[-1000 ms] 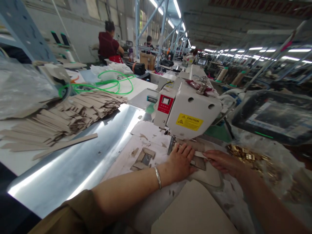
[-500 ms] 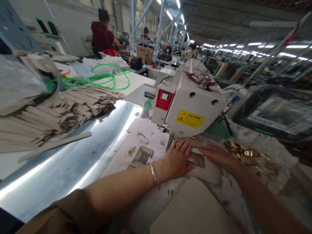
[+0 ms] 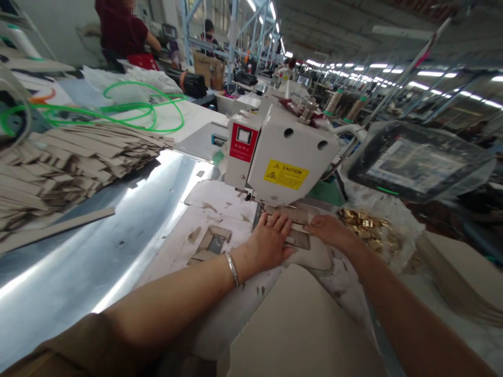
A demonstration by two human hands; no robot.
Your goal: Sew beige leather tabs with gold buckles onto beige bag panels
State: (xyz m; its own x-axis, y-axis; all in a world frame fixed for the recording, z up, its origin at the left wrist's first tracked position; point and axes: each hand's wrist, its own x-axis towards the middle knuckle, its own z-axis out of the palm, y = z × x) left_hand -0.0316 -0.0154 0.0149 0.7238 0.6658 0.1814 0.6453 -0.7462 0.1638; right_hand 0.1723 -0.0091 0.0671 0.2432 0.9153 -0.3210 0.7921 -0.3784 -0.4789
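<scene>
My left hand (image 3: 270, 242), with a silver bangle at its wrist, lies flat on the work under the sewing machine head (image 3: 291, 152). Its fingers are stretched toward the needle area. Beneath it is a beige panel (image 3: 316, 257) with rounded corners and a rectangular opening. My right hand (image 3: 328, 230) is closed, its fingertips together at the panel's far right part; the exact grip is partly hidden. A beige strip (image 3: 293, 213) lies across the panel just beyond my left fingertips. Nearer my body rests a large beige sheet (image 3: 298, 319).
Many cut beige strips (image 3: 74, 167) are heaped at left beside the shiny metal plate (image 3: 153, 225). Gold-coloured metal pieces (image 3: 367, 225) lie in a plastic bag at right. A plastic-wrapped screen (image 3: 416, 162) stands behind them. Stacked beige sheets (image 3: 467, 272) sit far right. A co-worker (image 3: 123, 31) is at back left.
The camera view has shifted, so everything appears farther left and higher. The stacked sheets at right have come into view. Both hands keep nearly the same place on the panel.
</scene>
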